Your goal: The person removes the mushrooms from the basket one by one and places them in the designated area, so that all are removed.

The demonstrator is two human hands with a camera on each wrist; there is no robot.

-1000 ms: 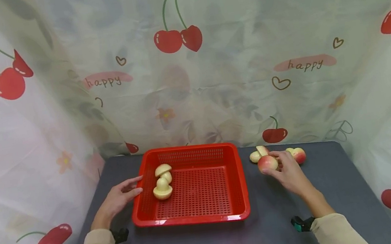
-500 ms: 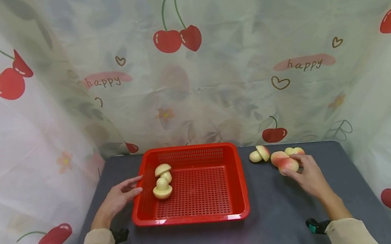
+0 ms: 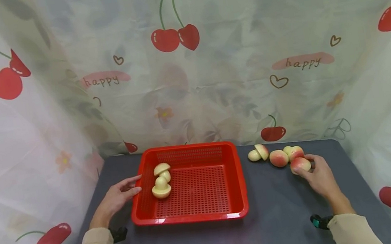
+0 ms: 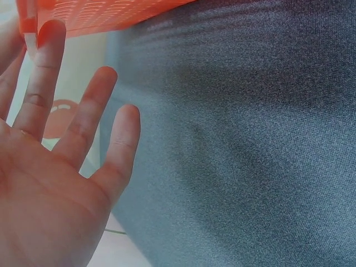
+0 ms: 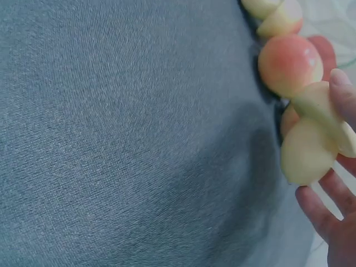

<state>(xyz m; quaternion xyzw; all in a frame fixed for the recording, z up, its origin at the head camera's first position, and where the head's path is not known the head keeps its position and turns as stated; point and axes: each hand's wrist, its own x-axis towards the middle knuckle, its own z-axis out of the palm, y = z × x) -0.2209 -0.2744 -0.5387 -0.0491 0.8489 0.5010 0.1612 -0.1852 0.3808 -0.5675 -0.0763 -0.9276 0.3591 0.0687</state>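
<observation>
My right hand (image 3: 320, 175) pinches a mushroom, which looks like a toy, with a red-and-yellow cap (image 3: 300, 165); its pale stem (image 5: 307, 151) points away from the palm in the right wrist view. Close beside it lie a rounded red-and-yellow mushroom cap (image 3: 279, 158) and another mushroom (image 3: 294, 152). Farther left, a mushroom (image 3: 260, 152) rests on its side. My left hand (image 3: 118, 197) touches the left side of a red plastic basket (image 3: 192, 219), its fingers extended in the left wrist view. Two cream mushrooms (image 3: 161, 187) sit in the basket's left part.
The dark grey table (image 3: 279, 227) carries everything. A cherry-print curtain (image 3: 192, 97) hangs behind and along both sides, close to the table's back edge.
The right hand has moved right, away from the basket, with the mushroom in its fingers, uncovering the mushrooms behind. The left hand has stayed at the basket's side.
</observation>
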